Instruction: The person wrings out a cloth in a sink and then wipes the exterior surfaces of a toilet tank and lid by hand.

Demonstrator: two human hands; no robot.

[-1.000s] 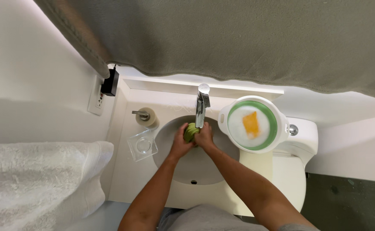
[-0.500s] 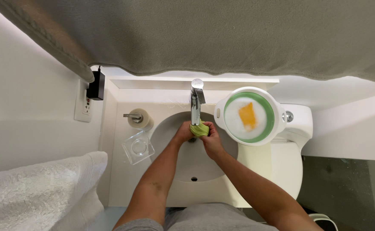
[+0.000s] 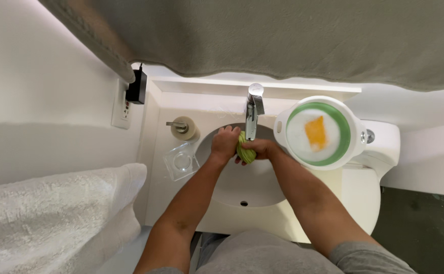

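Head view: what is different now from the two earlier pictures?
Both hands kept hold of the green object under the faucet. It now hangs long between the left hand and right hand; earlier it was a compact lump. The bowl, soap dispenser and glass dish stayed put.

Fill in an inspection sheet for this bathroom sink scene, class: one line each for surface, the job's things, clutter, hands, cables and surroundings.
Surface: white vanity top with a round sink.
Job's things: green cloth held under the chrome faucet.
Clutter: soap dispenser, clear glass dish, white and green basin holding foamy water and an orange sponge.
Hands: left hand and right hand both grip the cloth over the sink.
Cables: black plug adapter in the wall outlet.
Surroundings: white towel on the left, toilet on the right, grey fabric above.
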